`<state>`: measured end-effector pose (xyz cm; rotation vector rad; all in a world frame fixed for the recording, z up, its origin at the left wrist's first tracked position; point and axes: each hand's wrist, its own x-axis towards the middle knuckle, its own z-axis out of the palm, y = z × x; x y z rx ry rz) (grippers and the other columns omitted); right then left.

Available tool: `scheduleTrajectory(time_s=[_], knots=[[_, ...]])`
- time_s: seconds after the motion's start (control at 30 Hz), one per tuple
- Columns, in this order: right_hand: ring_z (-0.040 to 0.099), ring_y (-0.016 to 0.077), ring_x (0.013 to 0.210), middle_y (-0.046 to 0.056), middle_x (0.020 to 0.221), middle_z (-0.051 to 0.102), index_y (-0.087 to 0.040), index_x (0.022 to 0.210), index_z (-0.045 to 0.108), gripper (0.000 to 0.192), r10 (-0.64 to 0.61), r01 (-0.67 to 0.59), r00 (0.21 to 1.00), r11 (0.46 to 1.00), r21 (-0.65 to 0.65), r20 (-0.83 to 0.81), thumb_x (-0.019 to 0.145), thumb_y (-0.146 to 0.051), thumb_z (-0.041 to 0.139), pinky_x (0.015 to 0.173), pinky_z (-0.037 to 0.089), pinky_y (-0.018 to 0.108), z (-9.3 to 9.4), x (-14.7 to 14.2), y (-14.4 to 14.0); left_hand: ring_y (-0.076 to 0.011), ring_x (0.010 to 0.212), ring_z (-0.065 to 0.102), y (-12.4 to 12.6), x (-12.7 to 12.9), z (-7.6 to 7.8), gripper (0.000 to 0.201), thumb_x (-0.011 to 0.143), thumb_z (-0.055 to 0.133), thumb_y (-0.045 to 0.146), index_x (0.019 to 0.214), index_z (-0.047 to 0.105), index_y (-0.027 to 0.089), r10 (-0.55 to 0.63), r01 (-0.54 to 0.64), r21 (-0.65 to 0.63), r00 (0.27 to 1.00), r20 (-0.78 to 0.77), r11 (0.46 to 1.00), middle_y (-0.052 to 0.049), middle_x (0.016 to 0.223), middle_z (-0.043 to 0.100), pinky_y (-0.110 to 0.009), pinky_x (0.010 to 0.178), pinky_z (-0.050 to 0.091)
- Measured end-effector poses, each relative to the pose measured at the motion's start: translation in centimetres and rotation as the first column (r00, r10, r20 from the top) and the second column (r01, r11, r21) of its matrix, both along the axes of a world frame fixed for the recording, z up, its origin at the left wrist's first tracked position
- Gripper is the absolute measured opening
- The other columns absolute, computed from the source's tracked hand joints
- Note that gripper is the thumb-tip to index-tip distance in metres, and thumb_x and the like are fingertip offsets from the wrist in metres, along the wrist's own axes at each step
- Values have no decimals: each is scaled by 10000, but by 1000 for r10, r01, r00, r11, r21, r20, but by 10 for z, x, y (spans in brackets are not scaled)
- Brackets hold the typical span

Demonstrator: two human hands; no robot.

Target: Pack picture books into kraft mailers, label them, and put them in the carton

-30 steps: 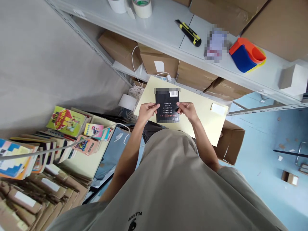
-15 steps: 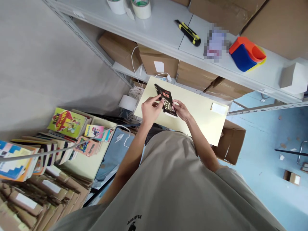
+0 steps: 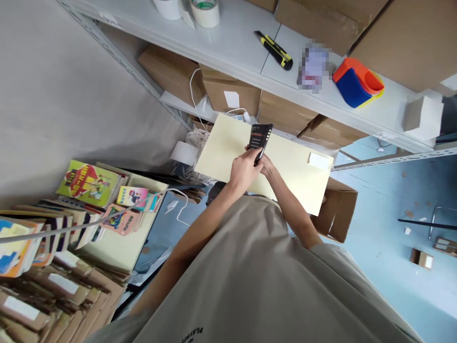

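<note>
A thin black book with red and white print is held upright above the pale yellow tabletop. My left hand is closed on its lower part, the thumb near the spine side. Behind it, my right hand also grips the book's lower edge, its fingers mostly hidden by the book and the left hand. A white slip lies on the right part of the tabletop.
Above the table, a grey shelf carries a box cutter, tape rolls and an orange and blue holder. Stacked books and folded cardboard are at left. An open carton stands below the table's right end.
The black book has turned over from its picture side to a text side and stands more upright. My left hand has moved right, crossing in front of my right hand.
</note>
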<state>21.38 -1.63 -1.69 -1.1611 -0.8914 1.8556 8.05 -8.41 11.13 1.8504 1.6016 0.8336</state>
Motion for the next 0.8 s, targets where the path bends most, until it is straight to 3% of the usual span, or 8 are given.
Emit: scheduleTrajectory(time_s=[0.07, 0.13, 0.23, 0.33, 0.43, 0.57, 0.67, 0.8], knots=[[742, 153, 848, -52, 838, 781, -278, 957, 661, 428, -68, 61, 995, 994, -94, -72, 802, -512, 984, 868, 660, 275, -10, 9, -2, -301, 1031, 852, 3, -25, -17, 415, 1040, 770, 188, 1435, 859, 277, 68, -63, -54, 993, 98, 997, -115, 1366, 865, -404, 1015, 636], [709, 104, 792, -90, 831, 768, -274, 966, 652, 502, -138, 115, 986, 968, -222, -89, 707, -418, 1058, 857, 627, 224, -23, 17, -12, -281, 969, 847, 4, -51, -44, 398, 1040, 755, 189, 1414, 868, 268, 168, -148, -143, 976, 137, 978, -118, 1357, 864, -398, 1011, 632], [721, 89, 800, -88, 824, 775, -248, 929, 658, 544, -118, 125, 992, 922, -368, 41, 617, -318, 1098, 875, 614, 215, -49, 18, -41, -284, 949, 815, -4, -82, -94, 327, 1002, 722, 115, 1258, 908, 197, 291, -289, -319, 956, -42, 903, -159, 1252, 857, -397, 990, 618], [742, 116, 822, -65, 786, 772, -225, 864, 662, 498, -67, 148, 978, 893, -425, 199, 627, -294, 1094, 894, 632, 259, -71, 5, -71, -322, 1027, 789, -20, -95, -138, 237, 950, 719, 52, 1046, 910, 157, 256, -337, -466, 939, -230, 818, -175, 1104, 832, -403, 997, 610], [715, 120, 780, -83, 729, 730, -228, 824, 635, 483, -60, 180, 957, 888, -422, 282, 661, -307, 1083, 869, 637, 281, -86, -13, -79, -355, 1131, 778, -24, -97, -162, 240, 947, 722, 48, 1073, 899, 151, 232, -338, -536, 938, -256, 774, -182, 1096, 813, -418, 1048, 619], [731, 145, 814, -71, 749, 735, -232, 850, 655, 421, -86, 224, 931, 902, -369, 355, 721, -362, 1035, 888, 643, 305, -99, -41, -41, -409, 1316, 733, 17, -112, -176, 365, 1001, 657, 93, 1302, 860, 129, 223, -342, -544, 936, -274, 766, -235, 1268, 784, -519, 1215, 592], [773, 193, 890, -26, 811, 779, -230, 886, 695, 351, -156, 281, 908, 915, -289, 389, 754, -384, 981, 929, 669, 352, -109, -65, 11, -448, 1402, 690, 73, -136, -188, 460, 998, 629, 91, 1423, 804, 88, 195, -295, -489, 950, -246, 821, -286, 1404, 738, -601, 1310, 530], [813, 242, 987, 29, 915, 826, -224, 951, 731, 279, -292, 397, 838, 906, -146, 462, 798, -380, 904, 999, 702, 422, -119, -91, 66, -432, 1460, 662, 134, -165, -214, 570, 983, 543, 54, 1507, 762, 91, 120, -169, -417, 983, -141, 893, -270, 1497, 734, -601, 1356, 492]])
